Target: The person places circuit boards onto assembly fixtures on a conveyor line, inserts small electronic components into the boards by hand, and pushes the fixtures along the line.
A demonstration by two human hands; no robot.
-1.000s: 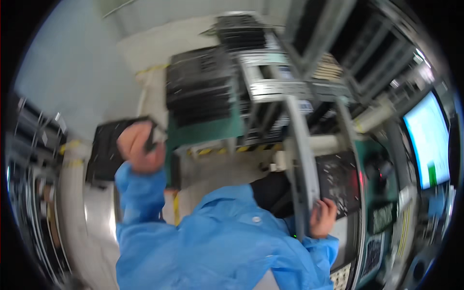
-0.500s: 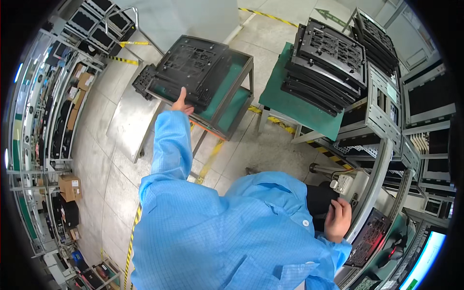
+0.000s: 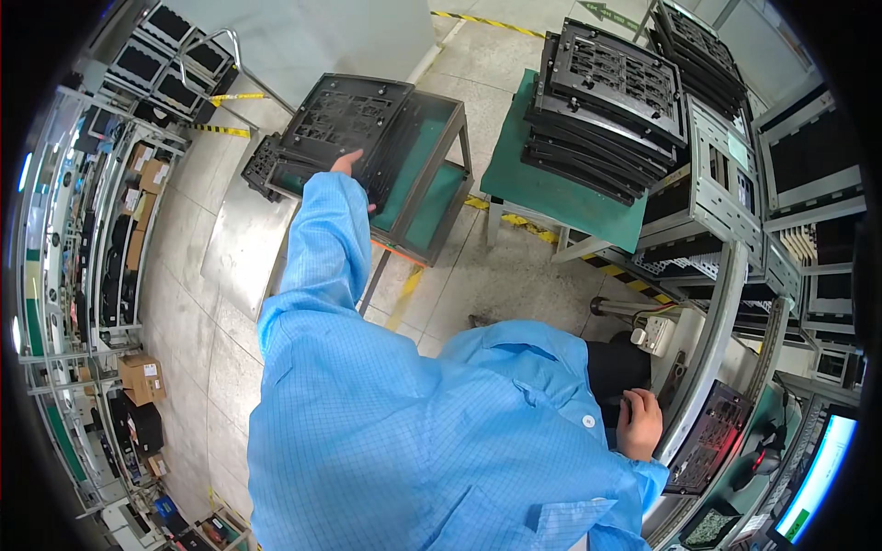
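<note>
My left hand (image 3: 347, 163) reaches forward to the near edge of a black fixture plate (image 3: 335, 115), full of cutouts and small screws. The thumb lies over the plate's edge and a fingertip shows lower down at its side; the sleeve hides the rest of the hand. This plate lies on more black plates on a green-topped metal cart (image 3: 424, 165). A smaller black plate (image 3: 261, 167) sticks out at the cart's left. My right hand (image 3: 640, 424) hangs low at my right side, fingers loosely bent and holding nothing visible, near a metal rail (image 3: 707, 358).
A tall stack of black fixture plates (image 3: 611, 101) stands on a green-topped table (image 3: 514, 174) ahead right. Behind it is another stack (image 3: 700, 55). Shelving (image 3: 110, 230) lines the left. A bench with a red-lit plate (image 3: 709, 436) and a monitor (image 3: 818, 477) is at lower right.
My left hand has moved forward onto the fixture plate's edge, its thumb now over it. My right hand's fingers have curled slightly more. The whole view has shifted a little.
</note>
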